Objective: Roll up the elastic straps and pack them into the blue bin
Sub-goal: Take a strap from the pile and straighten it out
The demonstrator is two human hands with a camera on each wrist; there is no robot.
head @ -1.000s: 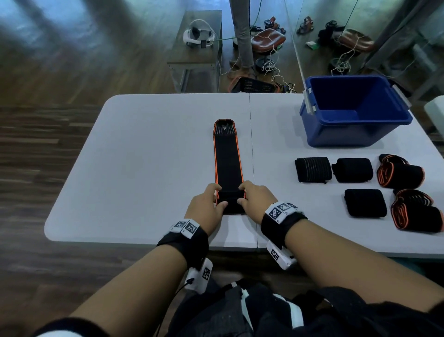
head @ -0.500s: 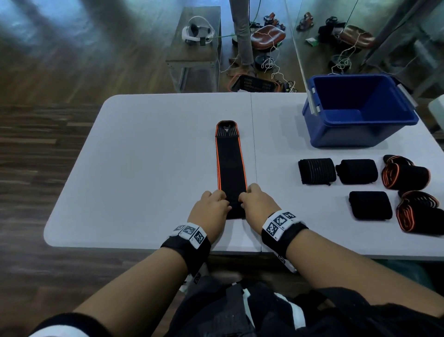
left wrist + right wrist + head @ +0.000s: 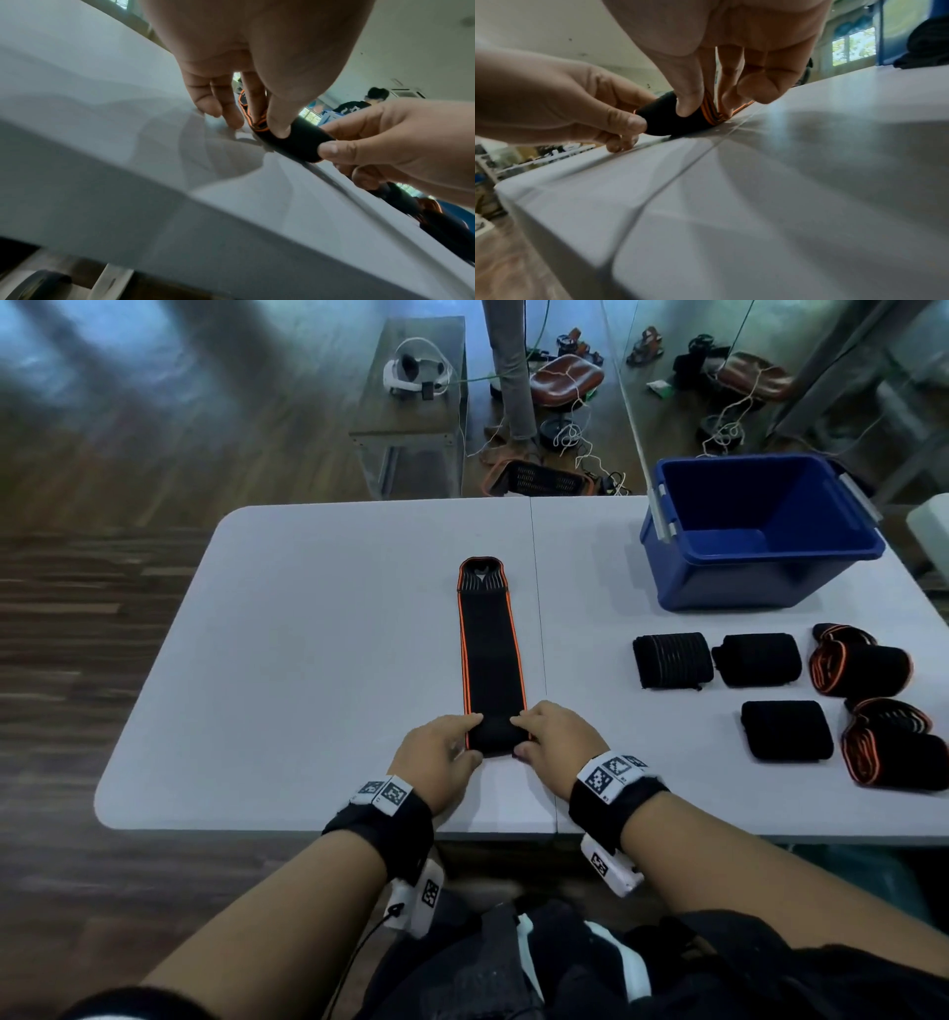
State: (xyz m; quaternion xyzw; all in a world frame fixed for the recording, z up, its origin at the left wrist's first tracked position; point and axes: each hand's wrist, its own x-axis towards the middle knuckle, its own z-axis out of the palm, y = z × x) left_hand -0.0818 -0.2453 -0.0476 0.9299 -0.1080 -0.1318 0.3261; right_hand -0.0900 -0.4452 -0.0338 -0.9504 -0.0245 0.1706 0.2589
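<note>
A long black elastic strap with orange edges (image 3: 490,649) lies flat down the middle of the white table (image 3: 308,634). Its near end is a small tight roll (image 3: 497,734) (image 3: 295,140) (image 3: 670,119). My left hand (image 3: 436,755) (image 3: 257,113) pinches the roll's left end between thumb and fingers. My right hand (image 3: 557,737) (image 3: 706,105) pinches its right end the same way. The blue bin (image 3: 760,531) stands at the far right of the table with nothing showing inside it.
Several rolled straps lie right of my hands: a ribbed black one (image 3: 671,660), plain black ones (image 3: 759,658) (image 3: 786,729), and orange-edged rolls (image 3: 862,662) (image 3: 896,752). A side table with a headset (image 3: 416,377) and a person's legs stand beyond the table.
The roll at the strap's near end has grown thicker and moved a little away from me, with both hands following it. The flat part is shorter.
</note>
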